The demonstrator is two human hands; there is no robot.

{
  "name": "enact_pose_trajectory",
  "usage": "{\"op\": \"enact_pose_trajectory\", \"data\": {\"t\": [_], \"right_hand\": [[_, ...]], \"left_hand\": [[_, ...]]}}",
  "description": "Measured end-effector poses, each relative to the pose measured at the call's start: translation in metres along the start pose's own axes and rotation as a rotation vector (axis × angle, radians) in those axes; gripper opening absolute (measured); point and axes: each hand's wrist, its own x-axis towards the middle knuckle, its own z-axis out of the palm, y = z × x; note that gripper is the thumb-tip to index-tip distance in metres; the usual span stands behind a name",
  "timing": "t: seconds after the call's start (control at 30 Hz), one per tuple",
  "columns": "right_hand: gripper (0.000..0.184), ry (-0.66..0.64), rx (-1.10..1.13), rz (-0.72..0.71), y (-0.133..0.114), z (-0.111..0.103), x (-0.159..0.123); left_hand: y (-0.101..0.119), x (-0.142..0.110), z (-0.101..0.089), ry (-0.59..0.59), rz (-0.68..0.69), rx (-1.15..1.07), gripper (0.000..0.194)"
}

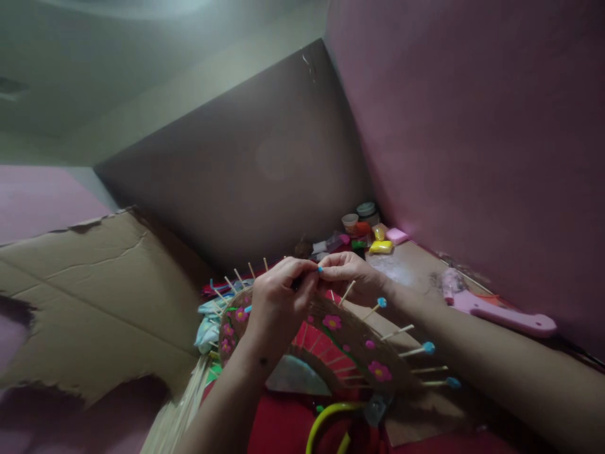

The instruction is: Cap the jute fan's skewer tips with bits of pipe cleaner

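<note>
My left hand [288, 284] and my right hand [347, 272] meet above a brown curved band [357, 331], fingertips pinched together. Between them shows a small blue clay piece [320, 269]; whether a stick is inside it, I cannot tell. The band carries pink clay flowers [332, 322] with yellow centres and green stems. Thin wooden sticks [397, 333] poke out along its outer edge. On the right side some sticks end in blue clay blobs [428, 347], while others are bare. Inside the arch lie a red area with thin sticks and a pale half-round piece [297, 375].
Yellow-handled scissors [331, 413] lie at the front on red cloth. Clay packets [380, 246], a white cup [350, 221] and a jar [367, 211] stand at the back. A pink tool [513, 318] is at right, torn cardboard [104, 302] at left.
</note>
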Motion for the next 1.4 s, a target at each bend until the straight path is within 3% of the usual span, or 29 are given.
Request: {"op": "enact_pose_trajectory", "data": {"t": [0.23, 0.6, 0.97, 1.23, 1.4], "right_hand": [[0.015, 0.018, -0.025, 0.049, -0.009, 0.007, -0.006], [0.021, 0.007, -0.081, -0.002, -0.008, 0.009, -0.004], [0.018, -0.005, -0.174, -0.037, -0.009, 0.008, -0.002], [0.013, 0.004, -0.215, -0.027, -0.013, 0.009, 0.0], [0.017, -0.027, -0.247, -0.065, -0.011, 0.002, 0.007]], "left_hand": [[0.0, -0.001, 0.001, 0.01, -0.069, -0.052, 0.01], [0.0, 0.0, 0.0, 0.01, -0.03, -0.017, 0.011], [-0.001, 0.005, -0.011, -0.011, 0.083, 0.246, 0.014], [-0.007, -0.004, -0.028, 0.031, 0.065, 0.486, 0.016], [-0.015, -0.023, -0.055, 0.145, -0.01, 0.476, 0.011]]}}
